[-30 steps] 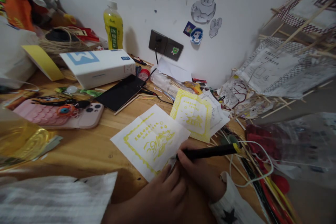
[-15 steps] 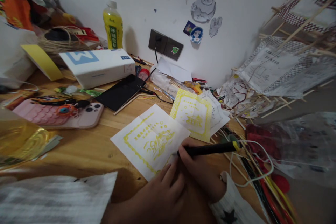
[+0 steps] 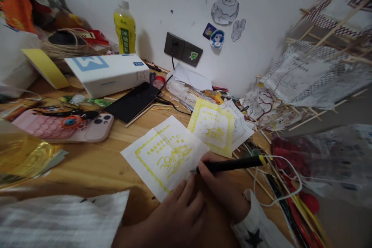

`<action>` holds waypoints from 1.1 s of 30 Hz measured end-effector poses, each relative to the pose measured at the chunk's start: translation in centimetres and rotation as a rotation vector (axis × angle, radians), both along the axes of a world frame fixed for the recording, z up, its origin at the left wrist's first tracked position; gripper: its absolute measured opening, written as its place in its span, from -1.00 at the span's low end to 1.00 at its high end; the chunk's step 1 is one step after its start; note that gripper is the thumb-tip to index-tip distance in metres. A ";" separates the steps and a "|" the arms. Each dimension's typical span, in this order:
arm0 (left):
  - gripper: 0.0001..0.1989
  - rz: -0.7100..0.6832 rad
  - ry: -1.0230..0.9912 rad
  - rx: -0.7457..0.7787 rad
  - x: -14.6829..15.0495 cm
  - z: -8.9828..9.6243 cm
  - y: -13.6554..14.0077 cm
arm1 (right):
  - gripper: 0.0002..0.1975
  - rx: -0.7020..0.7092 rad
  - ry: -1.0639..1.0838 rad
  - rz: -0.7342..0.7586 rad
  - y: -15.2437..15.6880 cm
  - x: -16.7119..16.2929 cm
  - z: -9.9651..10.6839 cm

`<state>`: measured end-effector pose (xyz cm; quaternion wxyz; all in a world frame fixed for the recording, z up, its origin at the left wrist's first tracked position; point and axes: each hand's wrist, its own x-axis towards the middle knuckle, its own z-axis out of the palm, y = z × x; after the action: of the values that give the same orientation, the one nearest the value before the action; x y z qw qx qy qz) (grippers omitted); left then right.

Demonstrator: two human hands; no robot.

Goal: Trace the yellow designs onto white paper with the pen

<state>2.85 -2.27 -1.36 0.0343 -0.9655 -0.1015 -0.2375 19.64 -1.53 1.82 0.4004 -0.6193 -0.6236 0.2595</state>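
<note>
On the near part of a wooden desk point(image 3: 116, 168), holding a black marker point(image 3: 229, 164) in the right hand point(image 3: 219, 186), with fingers and thumb closed round its barrel and the tip pointing down at the lower right edge of a white sheet point(image 3: 155, 155); resting the left hand point(image 3: 176, 213) over the near edge of the paper, with fingers lying close together and thumb hidden, so not telling whether pinching or merely pressing; judging by the marks, working well past halfway, already showing a yellow border point(image 3: 149, 171) along both left-hand edges, yellow lettering point(image 3: 163, 144) higher up and a yellow picture point(image 3: 174, 161) in the middle; seemingly lacking any border along the upper right edge, just beside a second sheet point(image 3: 213, 128) bearing a full yellow frame; lying flat and angled on the desk, creasing faintly, keeping white margins; partly hiding beneath the fingers.
</note>
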 end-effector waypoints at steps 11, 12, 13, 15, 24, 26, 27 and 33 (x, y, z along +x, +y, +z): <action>-0.68 0.034 0.078 -0.011 0.2 0.5 -0.3 | -0.81 0.002 -0.017 -0.005 -0.1 0.1 -0.5; -0.69 0.030 0.082 -0.018 0.1 0.6 -0.3 | -0.81 0.012 -0.006 -0.020 0.0 0.0 -0.6; -0.69 0.022 0.084 -0.025 0.1 0.6 -0.3 | -0.81 0.023 0.008 -0.037 0.0 0.0 -0.6; -0.71 0.013 0.080 -0.028 0.0 0.7 -0.3 | -0.83 0.031 0.029 -0.064 0.1 0.0 -0.7; -0.73 0.035 0.011 0.018 0.1 0.1 -0.2 | -0.81 -0.011 0.070 -0.087 0.1 0.1 -0.2; -0.71 0.033 -0.007 0.021 0.1 0.1 -0.1 | -0.83 -0.001 0.054 -0.059 0.1 0.0 -0.1; -0.71 0.029 -0.015 0.025 0.1 0.1 -0.1 | -0.83 0.004 0.046 -0.044 0.1 0.0 -0.1; -0.71 0.029 0.016 0.012 0.2 0.1 -0.1 | -0.85 -0.003 0.064 0.014 -0.1 0.0 -0.5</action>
<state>3.04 -2.39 -1.29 0.0445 -0.9655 -0.1136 -0.2300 19.61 -1.63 1.35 0.4174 -0.6070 -0.6142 0.2830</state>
